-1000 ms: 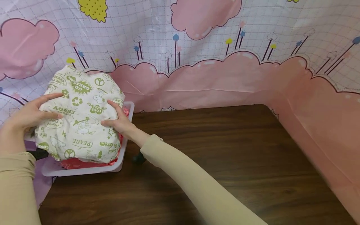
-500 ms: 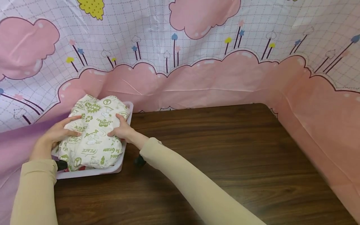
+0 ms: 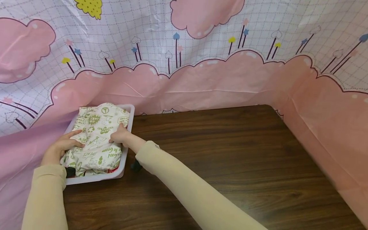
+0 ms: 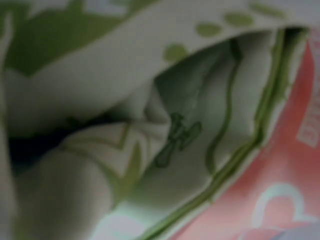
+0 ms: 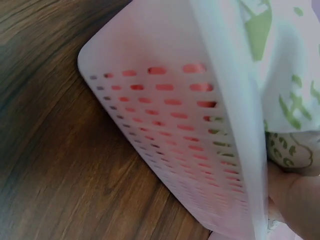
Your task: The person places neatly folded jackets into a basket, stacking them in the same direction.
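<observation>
A folded white cloth (image 3: 96,153) with green printing lies in a white plastic basket (image 3: 130,123) at the left of the head view. My left hand (image 3: 58,147) grips its left side, forefinger and thumb showing on top. On the opposite side my right hand (image 3: 121,134) holds the cloth just inside the basket's rim, its lower fingers hidden. The left wrist view looks into a fold of the cloth (image 4: 190,150) edged in green piping, over a red printed item (image 4: 280,170). In the right wrist view the slotted basket wall (image 5: 165,115) shows red through its holes.
The basket stands on a dark wooden table (image 3: 218,153), near its left end. Behind and to the right hangs a printed curtain (image 3: 201,80) with pink clouds. Black wrist-camera parts (image 3: 136,166) show by the right wrist.
Both hands have lowered the cloth into the basket and shifted it slightly right. The left hand has moved right and down; the cloth now sits within the rim, looking flatter.
</observation>
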`<action>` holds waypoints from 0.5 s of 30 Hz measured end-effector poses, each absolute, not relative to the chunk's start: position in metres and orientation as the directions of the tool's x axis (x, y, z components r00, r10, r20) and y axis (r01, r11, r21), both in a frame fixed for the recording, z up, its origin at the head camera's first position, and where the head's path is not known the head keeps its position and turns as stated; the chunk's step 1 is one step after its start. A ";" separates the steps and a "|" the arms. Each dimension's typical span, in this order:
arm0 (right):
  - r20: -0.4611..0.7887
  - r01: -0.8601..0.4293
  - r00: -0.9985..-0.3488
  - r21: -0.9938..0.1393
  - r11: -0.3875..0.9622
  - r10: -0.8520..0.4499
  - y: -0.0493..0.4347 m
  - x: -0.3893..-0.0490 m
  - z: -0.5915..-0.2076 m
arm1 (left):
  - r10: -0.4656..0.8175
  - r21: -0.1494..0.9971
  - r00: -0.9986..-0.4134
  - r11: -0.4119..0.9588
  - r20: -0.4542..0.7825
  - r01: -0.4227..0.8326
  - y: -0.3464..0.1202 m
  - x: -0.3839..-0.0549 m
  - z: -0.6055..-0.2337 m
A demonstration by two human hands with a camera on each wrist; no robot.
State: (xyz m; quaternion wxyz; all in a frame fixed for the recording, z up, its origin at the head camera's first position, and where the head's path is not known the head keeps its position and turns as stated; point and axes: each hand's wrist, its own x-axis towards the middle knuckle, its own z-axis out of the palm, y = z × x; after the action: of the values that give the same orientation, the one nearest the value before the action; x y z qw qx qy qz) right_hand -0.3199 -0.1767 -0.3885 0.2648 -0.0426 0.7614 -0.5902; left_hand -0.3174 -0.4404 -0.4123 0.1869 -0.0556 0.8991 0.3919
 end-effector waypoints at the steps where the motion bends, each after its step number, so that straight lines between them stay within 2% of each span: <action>1: -0.366 0.256 -0.851 -0.915 0.311 -0.376 -0.177 -0.320 -0.388 | 0.037 0.682 -0.922 0.685 -0.384 -0.256 -0.439 -0.317 -0.413; 5: -0.379 0.251 -0.843 -0.905 0.345 -0.382 -0.175 -0.319 -0.389 | 0.039 0.686 -0.936 0.691 -0.350 -0.227 -0.435 -0.317 -0.412; 10: -0.331 0.142 -0.867 -0.881 0.452 -0.373 -0.174 -0.321 -0.389 | 0.054 0.656 -0.959 0.741 -0.277 -0.148 -0.430 -0.321 -0.406; 15: -0.292 0.071 -0.888 -0.850 0.522 -0.355 -0.174 -0.322 -0.390 | 0.055 0.625 -0.944 0.762 -0.327 -0.172 -0.427 -0.323 -0.405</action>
State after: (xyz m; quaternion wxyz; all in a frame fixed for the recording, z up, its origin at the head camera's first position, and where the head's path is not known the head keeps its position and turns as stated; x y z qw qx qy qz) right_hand -0.3215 -0.1739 -0.3905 0.2209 -0.0841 0.8439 -0.4816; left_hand -0.3228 -0.4268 -0.4045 0.1649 -0.0316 0.9239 0.3437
